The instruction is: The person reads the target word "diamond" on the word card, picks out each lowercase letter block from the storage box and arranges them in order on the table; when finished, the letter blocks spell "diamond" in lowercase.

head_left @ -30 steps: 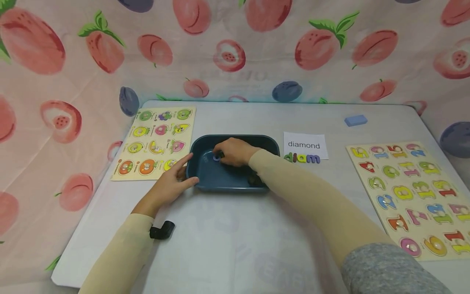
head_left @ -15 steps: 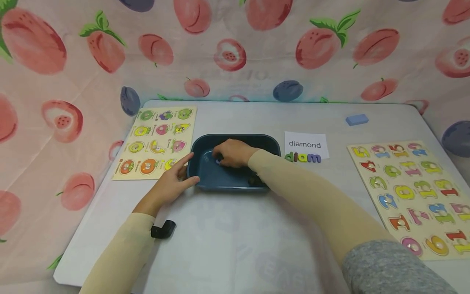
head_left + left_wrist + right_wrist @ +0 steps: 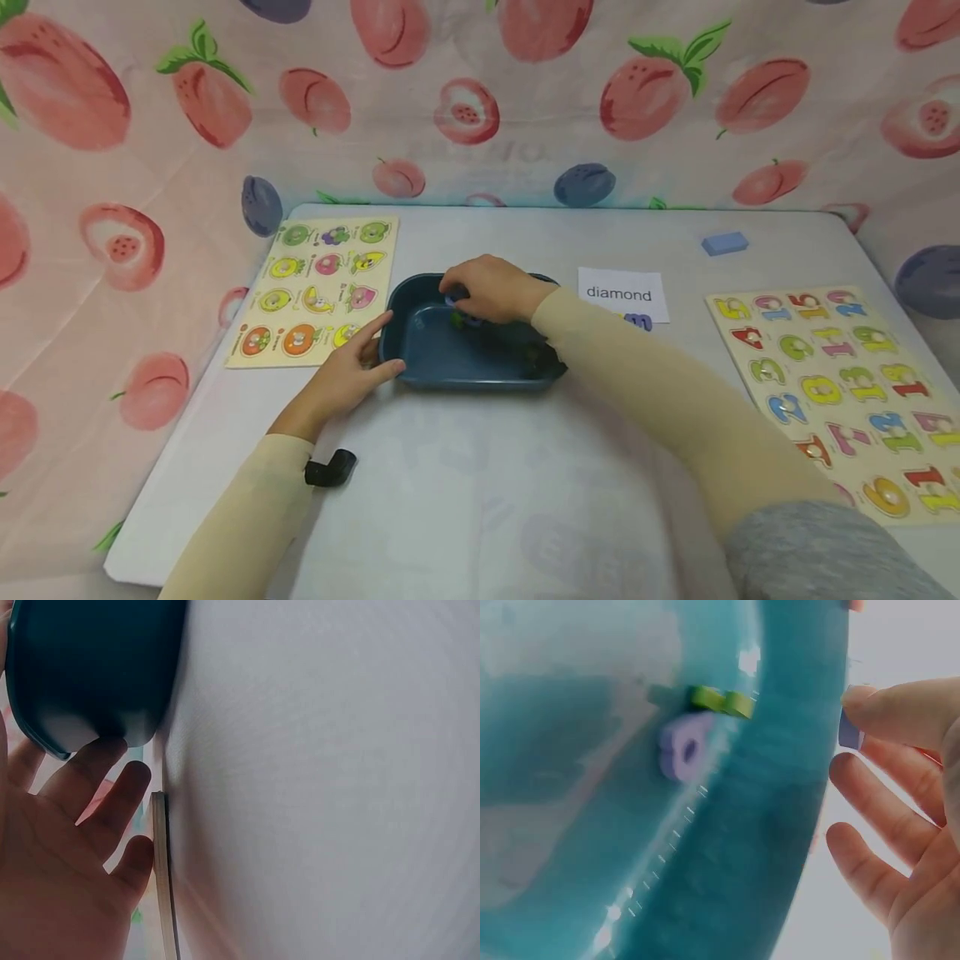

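My right hand is over the far side of the dark blue-green tray. In the right wrist view its thumb and index finger pinch a small blue-purple letter, seen mostly edge-on just outside the wall. Inside the tray lie a lilac letter and a green piece, both blurred. My left hand touches the tray's left end with spread, fairly straight fingers, thumb near the front corner. A purple letter m rests at the "diamond" card; my right sleeve hides most letters beside it.
To the left lies a fruit puzzle board, partly behind the left hand. A number puzzle board occupies the right side. Farther back on the white table is a blue block. A fruit-print cloth hangs behind.
My right hand has risen from the tray floor toward its far wall and slightly right, carrying the blue-purple letter. Its sleeve now covers letters visible before. The left hand has stayed put.
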Motion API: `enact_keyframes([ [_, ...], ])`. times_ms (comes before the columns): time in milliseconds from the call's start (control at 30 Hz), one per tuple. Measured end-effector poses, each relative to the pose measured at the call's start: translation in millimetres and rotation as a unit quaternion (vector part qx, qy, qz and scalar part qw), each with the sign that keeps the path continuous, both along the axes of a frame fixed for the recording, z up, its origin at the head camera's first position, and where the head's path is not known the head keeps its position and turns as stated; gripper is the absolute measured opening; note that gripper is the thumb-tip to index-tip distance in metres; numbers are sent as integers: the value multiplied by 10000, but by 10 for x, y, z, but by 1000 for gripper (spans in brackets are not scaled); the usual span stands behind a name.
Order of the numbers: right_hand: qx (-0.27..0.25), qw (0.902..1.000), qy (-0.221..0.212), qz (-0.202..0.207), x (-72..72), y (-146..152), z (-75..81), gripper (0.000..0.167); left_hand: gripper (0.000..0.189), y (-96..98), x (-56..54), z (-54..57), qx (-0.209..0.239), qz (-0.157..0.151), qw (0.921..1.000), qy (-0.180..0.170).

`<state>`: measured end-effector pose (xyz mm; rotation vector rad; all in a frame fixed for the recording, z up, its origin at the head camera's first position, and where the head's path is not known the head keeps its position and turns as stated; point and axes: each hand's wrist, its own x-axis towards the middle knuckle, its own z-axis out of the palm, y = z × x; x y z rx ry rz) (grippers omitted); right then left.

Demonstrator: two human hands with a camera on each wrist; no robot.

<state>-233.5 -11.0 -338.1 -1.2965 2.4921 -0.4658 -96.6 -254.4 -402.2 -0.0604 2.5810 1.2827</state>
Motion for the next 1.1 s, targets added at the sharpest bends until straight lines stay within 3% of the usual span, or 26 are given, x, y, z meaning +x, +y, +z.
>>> enact_keyframes([
  [367, -171, 9987, 47, -483, 97, 488, 193, 36, 82, 3, -6, 0, -55, -42, 10000, 56],
  [833, -432, 9938, 391, -945, 151, 1234, 128, 32, 82, 2, 22, 13, -68, -41, 10000, -18],
  [1100, -347, 9884, 256, -1455, 192, 1592, 54, 31, 83, 34, 28, 29, -66, -40, 10000, -1],
])
